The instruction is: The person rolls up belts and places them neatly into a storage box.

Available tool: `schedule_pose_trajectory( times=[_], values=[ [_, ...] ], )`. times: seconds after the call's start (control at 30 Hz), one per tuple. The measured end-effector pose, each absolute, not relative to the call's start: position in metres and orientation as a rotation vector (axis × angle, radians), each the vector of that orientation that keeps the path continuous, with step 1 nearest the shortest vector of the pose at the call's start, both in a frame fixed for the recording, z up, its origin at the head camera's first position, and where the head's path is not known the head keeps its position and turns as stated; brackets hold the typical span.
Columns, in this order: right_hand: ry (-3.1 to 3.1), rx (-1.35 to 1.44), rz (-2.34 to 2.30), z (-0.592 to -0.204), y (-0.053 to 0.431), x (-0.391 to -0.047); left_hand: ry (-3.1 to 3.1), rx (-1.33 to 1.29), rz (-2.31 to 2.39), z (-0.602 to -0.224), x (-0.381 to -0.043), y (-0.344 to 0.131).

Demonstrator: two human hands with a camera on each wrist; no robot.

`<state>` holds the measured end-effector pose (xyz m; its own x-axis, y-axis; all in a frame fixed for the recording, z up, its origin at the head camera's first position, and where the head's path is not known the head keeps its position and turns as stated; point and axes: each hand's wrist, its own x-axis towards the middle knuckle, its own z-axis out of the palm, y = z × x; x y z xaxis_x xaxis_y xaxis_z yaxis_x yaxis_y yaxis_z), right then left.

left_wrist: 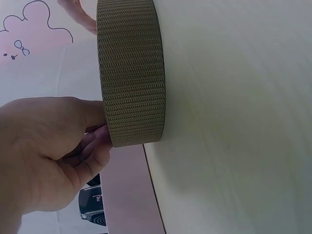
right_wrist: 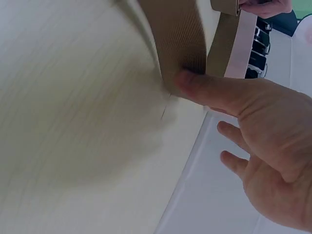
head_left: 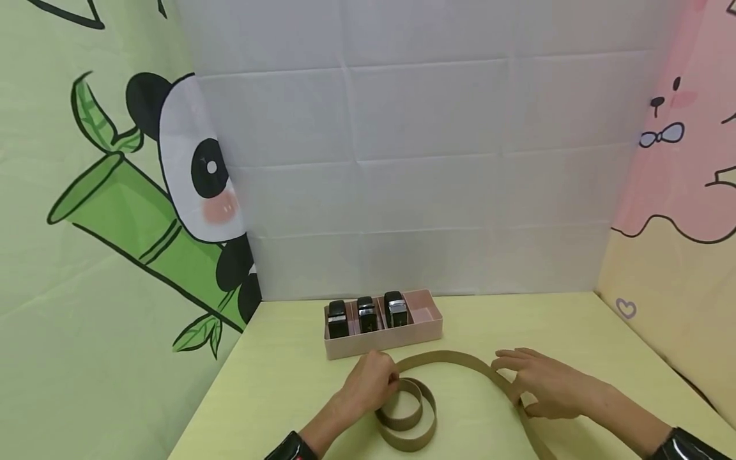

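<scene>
An olive-brown woven belt (head_left: 454, 356) stands on its edge on the table, coiled loosely beside my left hand (head_left: 370, 383) and running in an arc to the right. My left hand pinches the belt near the coil; in the left wrist view the belt (left_wrist: 131, 73) hides some fingertips. Farther along the strip, my right hand (head_left: 554, 386) holds it between thumb and finger. The right wrist view has the thumb pressed on the belt (right_wrist: 178, 39), the other fingers partly hidden or spread apart. The belt's far end runs out of the head view's bottom edge.
Behind the hands sits a pink divided box (head_left: 385, 344) holding three black rolled items with shiny bands, perhaps belts; its right compartment holds nothing visible. The pale yellow table (head_left: 276, 377) meets a white sheet (head_left: 425, 191) behind and printed cloths at both sides.
</scene>
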<state>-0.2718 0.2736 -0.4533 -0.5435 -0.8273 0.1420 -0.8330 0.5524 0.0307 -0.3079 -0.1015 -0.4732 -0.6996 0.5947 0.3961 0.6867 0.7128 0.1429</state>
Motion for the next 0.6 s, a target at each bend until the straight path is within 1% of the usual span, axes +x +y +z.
schedule_pose_trajectory(
  times=[0.3,0.6],
  values=[
    [-2.465,1.552,0.164,-0.455,0.239,-0.267,-2.575,-1.023,-0.393,-0.474,-0.308,-0.102],
    [-2.483,1.633,0.409,-0.466,0.208,-0.247,-2.579,-1.017,-0.383,-0.472,-0.308,-0.101]
  ],
)
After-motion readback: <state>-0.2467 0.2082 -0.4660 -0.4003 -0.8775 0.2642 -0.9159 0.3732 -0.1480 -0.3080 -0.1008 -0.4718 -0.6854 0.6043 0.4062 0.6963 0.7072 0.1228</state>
